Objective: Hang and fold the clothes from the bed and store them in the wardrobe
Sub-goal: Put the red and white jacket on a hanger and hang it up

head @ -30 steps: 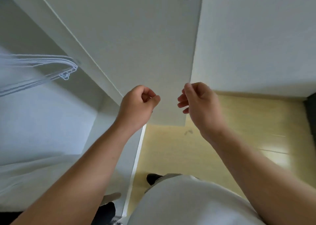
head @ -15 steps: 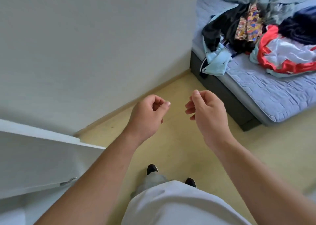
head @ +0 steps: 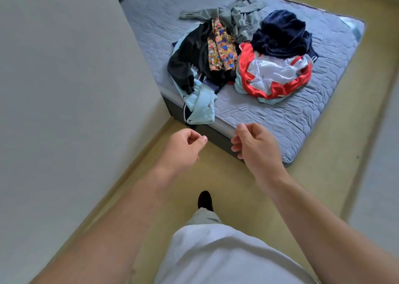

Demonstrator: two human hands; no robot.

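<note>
The clothes are in one loose pile on the bed (head: 291, 122), on the half of the mattress near the wall (head: 64, 89). At the back of the pile there is a grey garment (head: 237, 18), and a navy garment (head: 280, 35) lies beside it, towards the right edge. In front of the navy one lies a red and white jacket (head: 274, 78). On the wall side a black jacket (head: 185, 63) lies with a colourful patterned garment (head: 221, 48) on it. A light blue garment (head: 201, 106) hangs over the near edge of the bed, at the corner next to the wall.

Both hands are in the air over the floor (head: 216, 176), in front of this near edge, and they touch no cloth. The left hand (head: 182, 147) is just below the hanging light blue garment, with its fingers (head: 194, 136) loosely curled towards the palm and holding nothing. The right hand (head: 257, 145) is near it, in front of the mattress edge, also loosely curled and holding nothing. The rest of the pile is well apart from both hands.

Below, a white shirt (head: 216, 255) and one dark shoe (head: 205, 200) of the person are visible.
</note>
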